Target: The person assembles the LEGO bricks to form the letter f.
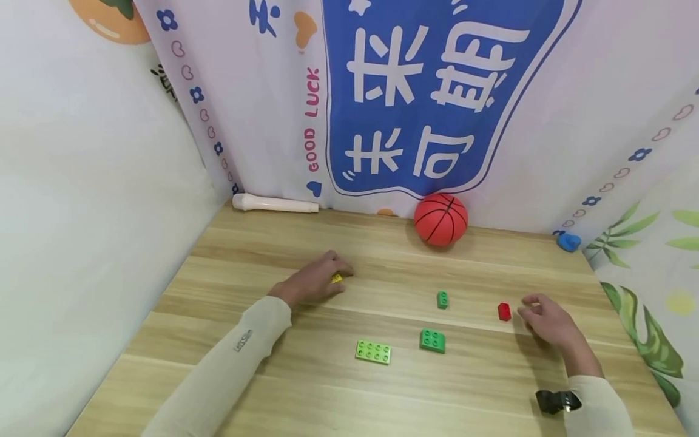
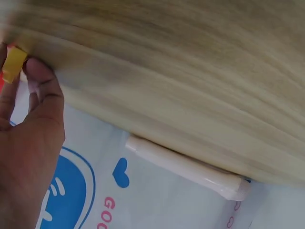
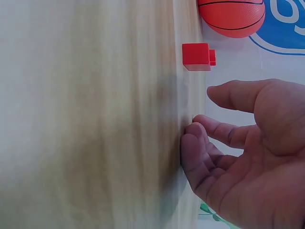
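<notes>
My left hand [image 1: 317,278] is low over the table at left centre. A small yellow toy brick [image 1: 336,278] lies between its thumb and fingers; the left wrist view shows the yellow brick [image 2: 15,64] pinched near the fingertips. On the right, my right hand [image 1: 548,321] rests by the table surface with fingers loosely bent, holding nothing. Just left of its fingertips stands a small red brick [image 1: 504,312], apart from the hand; a gap also shows between the red brick [image 3: 196,56] and the thumb in the right wrist view.
A small green brick [image 1: 442,300], a larger green brick [image 1: 432,341] and a flat light-green brick [image 1: 373,352] lie between the hands. Along the back wall are a white microphone-shaped stick [image 1: 275,204], a red toy basketball [image 1: 441,220] and a blue object [image 1: 569,243].
</notes>
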### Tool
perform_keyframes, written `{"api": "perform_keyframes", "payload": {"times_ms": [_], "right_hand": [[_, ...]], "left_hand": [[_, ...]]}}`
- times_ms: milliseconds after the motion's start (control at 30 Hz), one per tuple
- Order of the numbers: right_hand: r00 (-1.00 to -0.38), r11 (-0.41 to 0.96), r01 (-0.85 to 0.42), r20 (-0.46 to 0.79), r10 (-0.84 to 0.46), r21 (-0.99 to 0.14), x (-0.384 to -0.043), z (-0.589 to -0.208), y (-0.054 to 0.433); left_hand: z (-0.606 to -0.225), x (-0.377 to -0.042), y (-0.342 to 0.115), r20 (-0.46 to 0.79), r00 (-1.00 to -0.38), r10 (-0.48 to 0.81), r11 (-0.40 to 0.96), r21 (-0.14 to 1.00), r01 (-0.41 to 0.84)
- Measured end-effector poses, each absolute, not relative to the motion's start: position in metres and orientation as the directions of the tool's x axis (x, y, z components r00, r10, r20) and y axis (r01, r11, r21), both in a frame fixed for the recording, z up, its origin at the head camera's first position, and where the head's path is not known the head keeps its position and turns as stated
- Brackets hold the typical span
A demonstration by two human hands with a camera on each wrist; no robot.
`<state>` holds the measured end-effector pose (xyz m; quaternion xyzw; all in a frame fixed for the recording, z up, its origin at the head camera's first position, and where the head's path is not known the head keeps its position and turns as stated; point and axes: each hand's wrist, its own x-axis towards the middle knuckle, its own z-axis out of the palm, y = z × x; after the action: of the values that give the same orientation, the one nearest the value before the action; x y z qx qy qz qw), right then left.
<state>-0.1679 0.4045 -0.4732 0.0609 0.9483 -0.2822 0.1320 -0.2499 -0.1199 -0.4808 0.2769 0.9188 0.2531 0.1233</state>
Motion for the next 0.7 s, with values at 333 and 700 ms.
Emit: {"api": "perform_keyframes", "payload": {"times_ms": [333,700], "right_hand": [[-0.973,0.849,0.136,-0.23,0.018,-0.511,-0.163,-0.476,0.41],[-0.986,0.778,0.039,-0.149,-0.071,-0.627,-0.158,-0.485,0.393]], "left_hand": [[-0.469,-0.243,-0.122,-0.145,-0.791,0.594,0.72,0.534,0.443],[-0.486,-0.247,-0.114,-0.072,-0.865,0.496,0.736,0.564,0.375]]}}
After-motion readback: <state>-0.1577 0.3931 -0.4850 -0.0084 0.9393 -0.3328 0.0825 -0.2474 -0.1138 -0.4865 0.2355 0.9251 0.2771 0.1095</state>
